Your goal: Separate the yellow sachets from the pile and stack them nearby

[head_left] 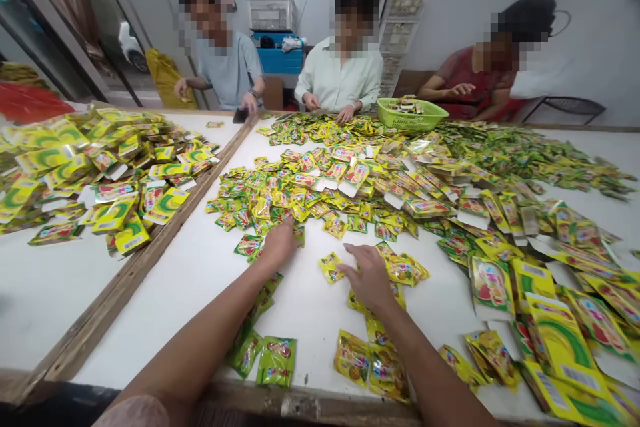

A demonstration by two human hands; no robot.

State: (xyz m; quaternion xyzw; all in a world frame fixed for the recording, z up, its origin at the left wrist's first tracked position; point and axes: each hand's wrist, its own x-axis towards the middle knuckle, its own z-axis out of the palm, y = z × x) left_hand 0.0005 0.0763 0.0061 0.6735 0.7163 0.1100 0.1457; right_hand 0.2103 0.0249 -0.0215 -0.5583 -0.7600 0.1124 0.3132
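My left hand (pixel 280 245) reaches to the near edge of a heap of small shiny packets (pixel 270 203). Its fingers are drawn together and point down; what they hold, if anything, is hidden. Green packets (pixel 249 245) lie beside it, and more (pixel 277 360) line up below, partly behind my forearm. My right hand (pixel 370 275) hovers low over the table with thumb and forefinger apart. A single yellow packet (pixel 331 267) lies by its thumb tip. Yellow packets (pixel 407 269) lie to its right, and others (pixel 353 355) near the table's front edge.
A wooden strip (pixel 150 250) divides the white table. Left of it is a pile of yellow boxes (pixel 120 217); more boxes (pixel 560 333) spread at right. Across the table sit three people, with a green basket (pixel 413 119) and a dark phone (pixel 241 116) near them.
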